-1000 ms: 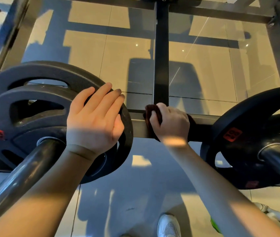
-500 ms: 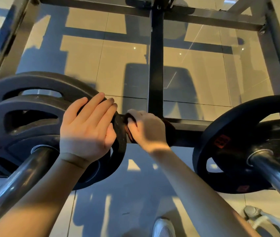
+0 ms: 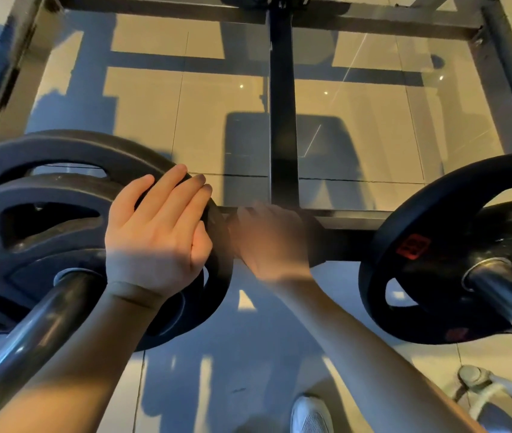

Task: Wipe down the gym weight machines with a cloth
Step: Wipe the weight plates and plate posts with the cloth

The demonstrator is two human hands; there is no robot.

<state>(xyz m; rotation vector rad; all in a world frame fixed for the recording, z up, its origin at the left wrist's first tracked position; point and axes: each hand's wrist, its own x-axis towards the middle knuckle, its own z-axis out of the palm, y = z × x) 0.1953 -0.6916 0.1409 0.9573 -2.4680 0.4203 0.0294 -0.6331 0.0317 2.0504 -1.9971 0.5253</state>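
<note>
Motion blur smears the right hand (image 3: pixel 272 242) at the centre of the frame, where it lies over the dark horizontal metal frame bar (image 3: pixel 346 243). Whether its fingers clamp anything cannot be told. The dark cloth (image 3: pixel 315 242) shows only as a murky patch at that hand's right edge, hard to separate from the bar. Left of centre, the left hand (image 3: pixel 158 235) lies flat, fingers nearly straight, on the rim of the black round weight plate (image 3: pixel 45 195). A white shoe (image 3: pixel 311 417) is cut off at the bottom edge.

A glossy tiled floor (image 3: pixel 217 120) carries the dark machine frame (image 3: pixel 281 120) and one white shoe (image 3: pixel 311 414).
</note>
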